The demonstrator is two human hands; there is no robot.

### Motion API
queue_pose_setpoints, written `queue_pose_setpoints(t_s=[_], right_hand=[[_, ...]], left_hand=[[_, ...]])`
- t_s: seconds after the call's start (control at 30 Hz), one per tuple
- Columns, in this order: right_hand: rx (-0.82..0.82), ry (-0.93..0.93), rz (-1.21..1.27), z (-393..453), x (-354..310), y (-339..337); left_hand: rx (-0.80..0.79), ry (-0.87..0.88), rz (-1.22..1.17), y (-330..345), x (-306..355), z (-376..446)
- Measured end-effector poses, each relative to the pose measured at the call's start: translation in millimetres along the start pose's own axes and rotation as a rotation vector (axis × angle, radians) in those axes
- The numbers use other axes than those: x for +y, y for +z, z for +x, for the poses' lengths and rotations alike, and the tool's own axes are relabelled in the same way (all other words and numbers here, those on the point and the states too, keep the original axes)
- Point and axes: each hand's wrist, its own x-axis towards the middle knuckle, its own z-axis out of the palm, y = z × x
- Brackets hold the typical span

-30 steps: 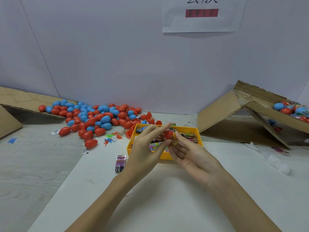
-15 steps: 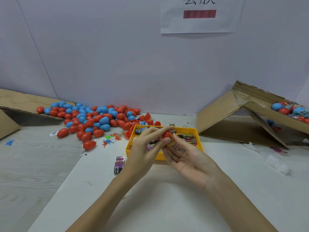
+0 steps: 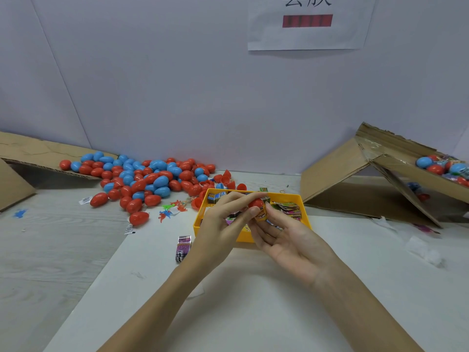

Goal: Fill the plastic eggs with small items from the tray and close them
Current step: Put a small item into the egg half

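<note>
Both hands meet just above the front of the yellow tray [image 3: 305,210], which holds several small wrapped items. My left hand [image 3: 223,224] pinches a red egg half [image 3: 256,203] between thumb and fingers. My right hand [image 3: 286,240] lies palm up beneath it, its fingers holding an orange wrapped item [image 3: 261,215] against the red half. Whether the item sits inside the half is hidden by the fingers. A pile of red and blue plastic eggs [image 3: 142,177] lies at the back left.
Open red egg halves [image 3: 228,180] lie behind the tray. Small toy figures [image 3: 168,210] and a purple packet [image 3: 183,248] lie to its left. A cardboard box [image 3: 375,179] at the right holds filled eggs [image 3: 441,167]. Cardboard flaps [image 3: 30,153] stand at the far left.
The hands have stayed at the tray's front. The fingers have shifted slightly round the red half and the orange item, bringing them closer together.
</note>
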Motion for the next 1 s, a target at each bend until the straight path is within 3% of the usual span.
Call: queue_pose_setpoints(t_s=[0.37, 0.67, 1.0], right_hand=[[0.007, -0.138, -0.086, 3, 10, 1], [0.060, -0.098, 0.006, 3, 14, 5], [0.101, -0.111, 0.005, 3, 14, 8]], left_hand=[[0.037, -0.028, -0.061, 6, 2, -3], [0.135, -0.057, -0.084, 17, 2, -6], [0.139, -0.045, -0.086, 16, 1, -6]])
